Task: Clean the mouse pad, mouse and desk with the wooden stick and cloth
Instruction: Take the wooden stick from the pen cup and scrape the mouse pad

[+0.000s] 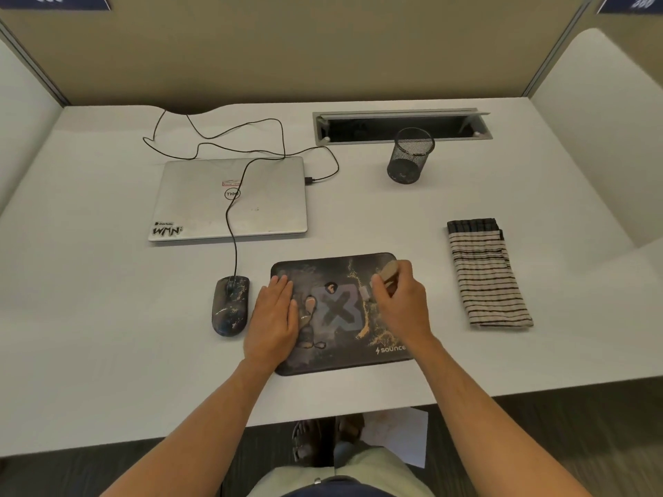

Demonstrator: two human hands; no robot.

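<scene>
A dark printed mouse pad (341,338) lies near the front edge of the white desk (107,317). My left hand (274,317) presses flat on the pad's left side, fingers apart. My right hand (401,299) is closed around a short wooden stick (387,270), whose tip touches the pad's upper right area. A dark patterned wired mouse (230,304) sits on the desk just left of the pad. The folded striped cloth (484,274) lies to the right, apart from both hands.
A closed silver laptop (229,199) lies behind the mouse, with the mouse's black cable (233,242) looping over it. A black mesh pen cup (410,156) stands in front of an open cable tray (401,127). Partition walls enclose the desk on three sides.
</scene>
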